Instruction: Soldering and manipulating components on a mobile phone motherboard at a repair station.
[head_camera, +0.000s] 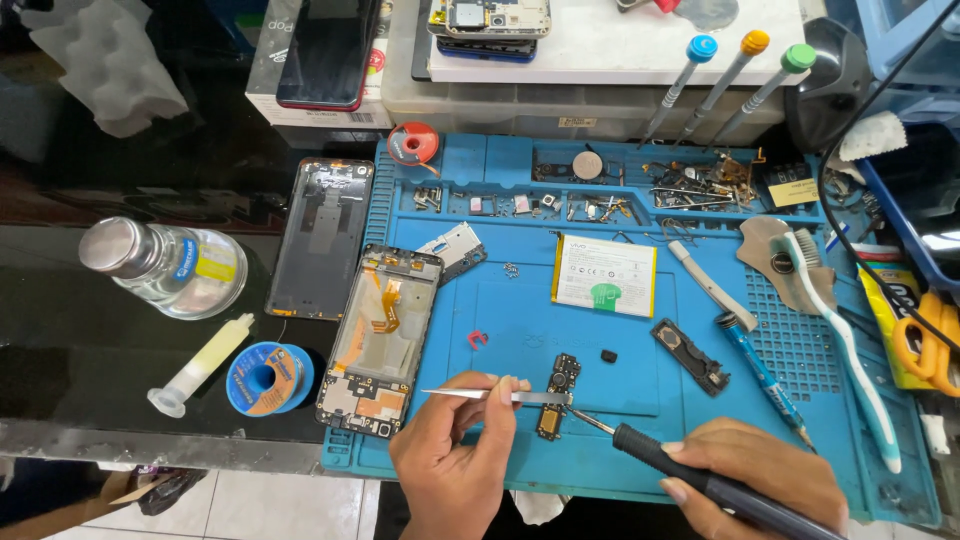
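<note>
- Head view: left hand (450, 455) at the near edge of the blue repair mat (500, 300), fingers pinched shut on metal tweezers (490, 396), tips pressing a small circuit board (556, 395).
- Right hand (755, 480) at the mat's near right, fingers wrapped tight around a black soldering iron (700, 475), tip touching the board's right edge.
- Board lying flat near the mat's near middle, just beside the opened phone frame (380, 340).
- Probably light, stiff and fragile; best gripped by its bare edges, away from components.
- Farther in: white battery (605, 275), solder spool (268, 378) off the mat's left edge, glass bottle (165, 265), white toothbrush (845, 340).
</note>
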